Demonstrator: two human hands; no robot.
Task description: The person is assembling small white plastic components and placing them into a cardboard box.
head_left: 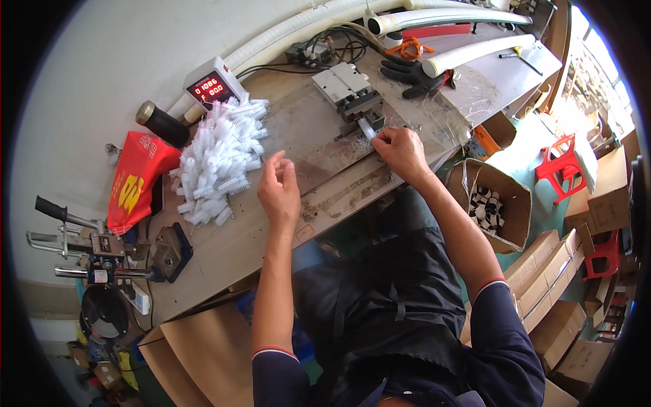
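My right hand [400, 150] is pinched at the front of a small bench machine [344, 88], which has a pale grey block and a dark metal jaw. Between its fingers and the jaw sits a small white bristle brush [367, 127]. Loose clear bristles lie around the jaw. My left hand [279, 190] hovers over the table's near side, its fingers loosely bent and apart, with nothing seen in them. Just left of it is a heap of similar white bristle brushes [220, 152].
A counter with red digits [213, 85] stands behind the heap, beside a black cylinder [163, 123] and red bag [139, 180]. A lever press [102, 251] is at far left. Black glove [412, 76] and white tubes [475, 55] lie behind; a carton of black-and-white pieces [512, 210] is right.
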